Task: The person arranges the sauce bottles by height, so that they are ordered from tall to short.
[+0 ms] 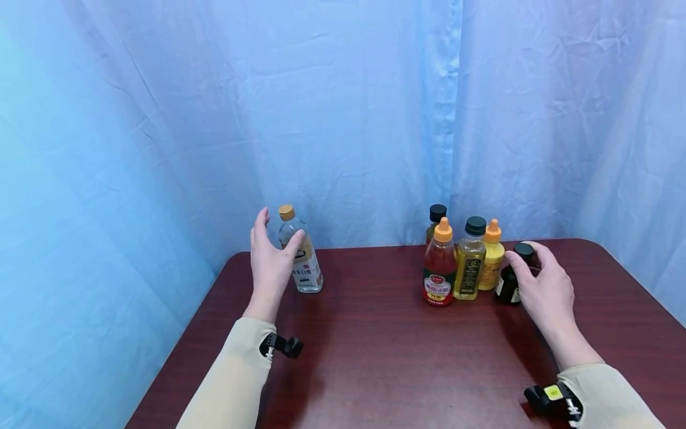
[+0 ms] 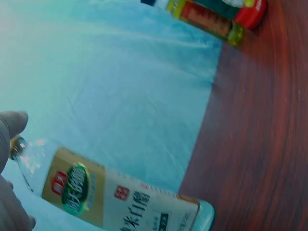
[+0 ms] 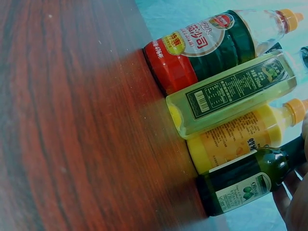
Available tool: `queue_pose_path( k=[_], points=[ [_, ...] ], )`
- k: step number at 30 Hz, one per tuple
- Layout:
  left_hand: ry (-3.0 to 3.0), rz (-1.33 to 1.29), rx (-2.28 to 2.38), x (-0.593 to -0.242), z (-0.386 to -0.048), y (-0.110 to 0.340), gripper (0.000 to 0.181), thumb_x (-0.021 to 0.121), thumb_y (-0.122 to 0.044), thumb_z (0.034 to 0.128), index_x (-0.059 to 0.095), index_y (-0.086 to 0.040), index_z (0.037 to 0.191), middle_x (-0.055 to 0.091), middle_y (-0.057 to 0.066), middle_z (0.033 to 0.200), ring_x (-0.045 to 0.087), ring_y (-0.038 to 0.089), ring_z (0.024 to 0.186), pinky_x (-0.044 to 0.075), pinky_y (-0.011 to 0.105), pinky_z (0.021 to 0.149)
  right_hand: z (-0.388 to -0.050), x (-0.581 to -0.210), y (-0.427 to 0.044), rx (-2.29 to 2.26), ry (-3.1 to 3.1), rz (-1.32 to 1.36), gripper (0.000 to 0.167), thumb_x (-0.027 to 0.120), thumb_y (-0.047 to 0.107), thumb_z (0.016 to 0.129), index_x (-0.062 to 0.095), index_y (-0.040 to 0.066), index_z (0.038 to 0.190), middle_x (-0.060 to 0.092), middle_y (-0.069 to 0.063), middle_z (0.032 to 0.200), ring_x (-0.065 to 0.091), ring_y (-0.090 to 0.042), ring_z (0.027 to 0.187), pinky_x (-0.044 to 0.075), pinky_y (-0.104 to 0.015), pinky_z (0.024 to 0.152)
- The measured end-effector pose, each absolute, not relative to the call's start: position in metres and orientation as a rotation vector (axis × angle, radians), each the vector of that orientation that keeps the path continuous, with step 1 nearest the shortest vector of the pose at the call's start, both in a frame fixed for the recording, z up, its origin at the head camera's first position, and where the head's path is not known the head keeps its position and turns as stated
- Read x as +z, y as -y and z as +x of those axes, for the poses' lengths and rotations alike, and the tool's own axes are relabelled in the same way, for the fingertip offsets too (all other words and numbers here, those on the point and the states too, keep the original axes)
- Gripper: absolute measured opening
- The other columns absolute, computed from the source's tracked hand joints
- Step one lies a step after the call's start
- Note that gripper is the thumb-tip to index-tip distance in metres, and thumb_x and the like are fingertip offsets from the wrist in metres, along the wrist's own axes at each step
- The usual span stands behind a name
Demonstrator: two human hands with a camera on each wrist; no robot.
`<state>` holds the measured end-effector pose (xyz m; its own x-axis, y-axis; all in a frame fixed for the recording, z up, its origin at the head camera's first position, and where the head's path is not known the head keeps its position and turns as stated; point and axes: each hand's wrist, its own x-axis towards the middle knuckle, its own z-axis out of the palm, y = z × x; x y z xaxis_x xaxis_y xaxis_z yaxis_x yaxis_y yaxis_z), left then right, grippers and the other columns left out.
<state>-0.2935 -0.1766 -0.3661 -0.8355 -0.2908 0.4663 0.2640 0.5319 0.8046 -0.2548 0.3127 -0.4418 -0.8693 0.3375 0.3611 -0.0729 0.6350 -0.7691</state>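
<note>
Near the far edge of the desk [image 1: 396, 357], right of its middle, the red bottle [image 1: 438, 283] partly blocks a black-capped bottle [image 1: 437, 212]; a square bottle [image 1: 469, 274] of yellow liquid and a yellow bottle [image 1: 490, 268] stand close by. Next, a dark bottle [image 1: 505, 289] has the right hand [image 1: 549, 292] at its neck, though I cannot tell whether it grips. Toward the far left corner, the left hand [image 1: 270, 262], thumb and fingers apart, is at a clear bottle [image 1: 307, 273].

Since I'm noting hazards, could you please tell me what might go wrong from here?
The right hand is at the dark bottle, close beside the yellow bottle, so a nudge could topple both. The left hand is spread around the neck of the clear bottle, so a bump might tip it.
</note>
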Motion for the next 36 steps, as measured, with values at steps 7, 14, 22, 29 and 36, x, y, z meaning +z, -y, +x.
queue_pose_path(
  k=[7, 14, 22, 29, 36],
  points=[
    [2.059, -0.089, -1.182, -0.361, -0.278, 0.161, 0.081, 0.082, -0.035, 0.1033, 0.04, -0.021, 0.171, 0.042, 0.007, 0.167, 0.039, 0.024, 0.154, 0.041, 0.055, 0.12, -0.254, -0.441, -0.312, 1.144, 2.373, -0.209, 0.061, 0.059, 0.05, 0.114, 0.055, 0.007, 0.156, 0.064, -0.032, 0.143, 0.059, -0.054, 0.128, 0.044, -0.07, 0.096],
    [1.945, -0.261, -1.213, -0.355, -0.265, 0.129, 0.074, 0.083, -0.027, 0.1026, 0.047, -0.019, 0.167, 0.05, 0.008, 0.158, 0.045, 0.025, 0.148, 0.043, 0.058, 0.114, -0.255, -0.442, -0.313, 1.14, 2.369, -0.209, 0.061, 0.059, 0.05, 0.114, 0.056, 0.007, 0.156, 0.065, -0.032, 0.143, 0.059, -0.054, 0.128, 0.044, -0.07, 0.097],
    [1.928, -0.326, -1.306, -0.352, -0.259, 0.087, 0.071, 0.083, -0.029, 0.1025, 0.05, -0.019, 0.165, 0.053, 0.003, 0.155, 0.046, 0.014, 0.146, 0.043, 0.047, 0.117, -0.255, -0.443, -0.313, 1.146, 2.368, -0.201, 0.061, 0.058, 0.051, 0.114, 0.055, 0.008, 0.158, 0.065, -0.031, 0.144, 0.06, -0.053, 0.128, 0.045, -0.07, 0.097],
    [1.932, -0.388, -1.392, -0.353, -0.258, 0.051, 0.07, 0.084, -0.028, 0.1014, 0.053, -0.019, 0.163, 0.055, 0.002, 0.154, 0.049, 0.013, 0.145, 0.043, 0.043, 0.119, -0.254, -0.441, -0.312, 1.149, 2.363, -0.201, 0.061, 0.059, 0.051, 0.114, 0.055, 0.009, 0.158, 0.065, -0.031, 0.144, 0.06, -0.053, 0.129, 0.045, -0.071, 0.098],
    [1.979, -0.407, -1.505, -0.358, -0.259, 0.022, 0.069, 0.084, -0.031, 0.1014, 0.052, -0.024, 0.163, 0.054, -0.003, 0.154, 0.049, 0.01, 0.144, 0.048, 0.044, 0.117, -0.253, -0.44, -0.312, 1.154, 2.365, -0.204, 0.062, 0.059, 0.051, 0.114, 0.055, 0.009, 0.158, 0.065, -0.031, 0.144, 0.06, -0.053, 0.128, 0.046, -0.07, 0.098]
  ],
)
